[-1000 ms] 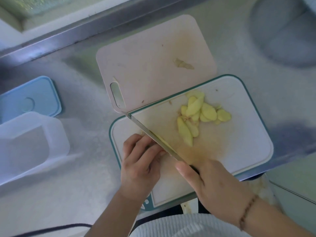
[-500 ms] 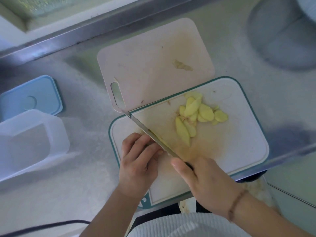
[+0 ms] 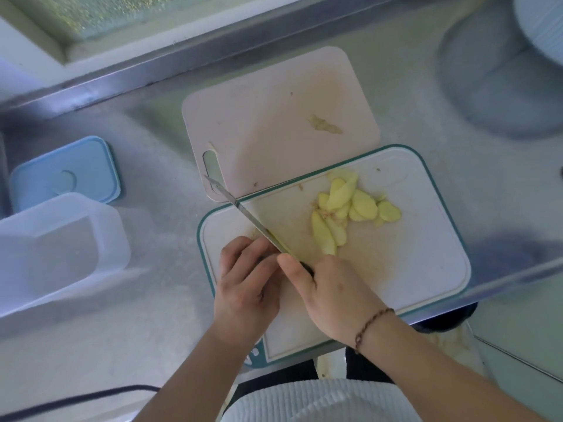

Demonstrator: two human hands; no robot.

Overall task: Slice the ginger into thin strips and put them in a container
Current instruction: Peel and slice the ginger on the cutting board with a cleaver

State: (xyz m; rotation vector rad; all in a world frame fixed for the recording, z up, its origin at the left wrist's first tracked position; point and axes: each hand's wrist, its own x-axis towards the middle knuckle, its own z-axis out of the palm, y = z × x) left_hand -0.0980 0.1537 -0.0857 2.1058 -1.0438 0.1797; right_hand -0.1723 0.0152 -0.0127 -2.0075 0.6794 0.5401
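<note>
fingers curled | knife thin steel | ginger slices flat, oval

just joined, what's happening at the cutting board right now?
A person is slicing ginger on the green-rimmed cutting board. The right hand grips the knife, blade angled toward the far left. The left hand curls over the piece being cut, mostly hidden under its fingers. A pile of ginger slices lies on the board to the right. The clear container at left holds no ginger yet.
</note>
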